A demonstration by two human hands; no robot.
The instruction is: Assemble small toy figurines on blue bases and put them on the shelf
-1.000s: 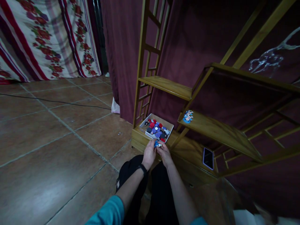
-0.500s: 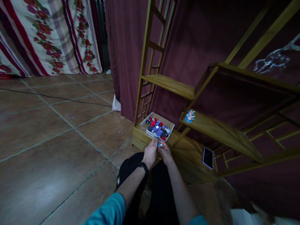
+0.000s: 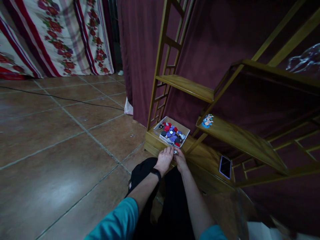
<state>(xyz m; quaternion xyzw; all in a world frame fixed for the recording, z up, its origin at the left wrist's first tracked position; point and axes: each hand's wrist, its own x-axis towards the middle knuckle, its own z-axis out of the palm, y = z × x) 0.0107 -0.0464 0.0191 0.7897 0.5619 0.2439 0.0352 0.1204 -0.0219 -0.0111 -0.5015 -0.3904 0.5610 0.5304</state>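
Between my two hands is a small white-and-blue figurine, mostly covered by my fingers. My left hand, with a dark band at the wrist, is closed and its fingertips press at the figurine's left side. From the right, my right hand is closed around the same piece. Just beyond them a shallow cardboard box rests on the low wooden base, holding several small figures with red, purple and dark round parts. A blue-and-white figurine stands at the left end of a shelf to the right.
A wooden shelf unit rises in front of a maroon curtain. A phone lies on its low base, at the right. Tiled floor spreads left, crossed by a black cable. White boxes stand at lower right.
The view has shifted slightly, so the shelf and box appear further right. Both hands still hold the figurine; the left fingers now lie further over it, and less blue shows.
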